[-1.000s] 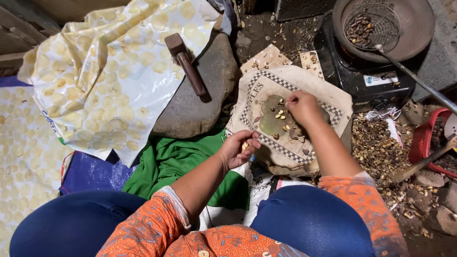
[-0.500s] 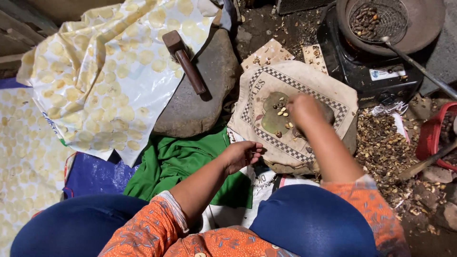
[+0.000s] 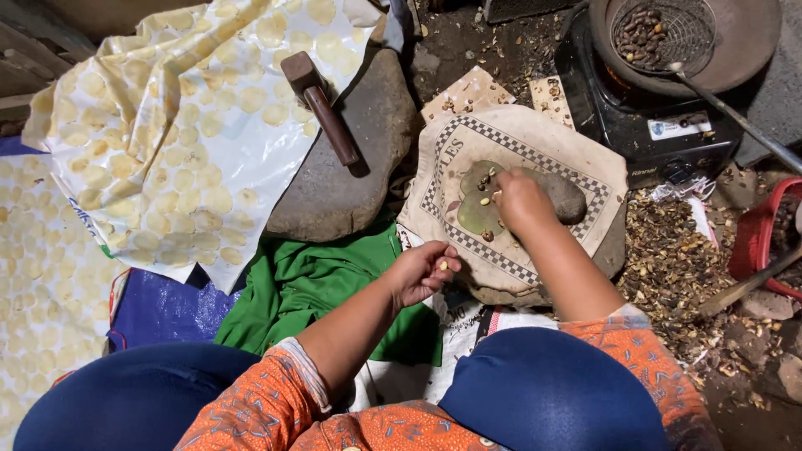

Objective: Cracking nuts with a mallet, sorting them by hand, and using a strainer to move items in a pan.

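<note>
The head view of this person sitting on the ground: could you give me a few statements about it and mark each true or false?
1. The right hand rests on the cloth-covered stone among small pale kernels. True.
2. The left hand is empty. False: a small pale kernel sits between its fingertips.
3. The wooden mallet is in the right hand's grip. False: it lies untouched on the flat grey stone.
4. A mesh strainer with dark nuts sits in the pan on the stove. True.
5. The green cloth covers the stove. False: it lies on the ground beside the person's knees.
</note>
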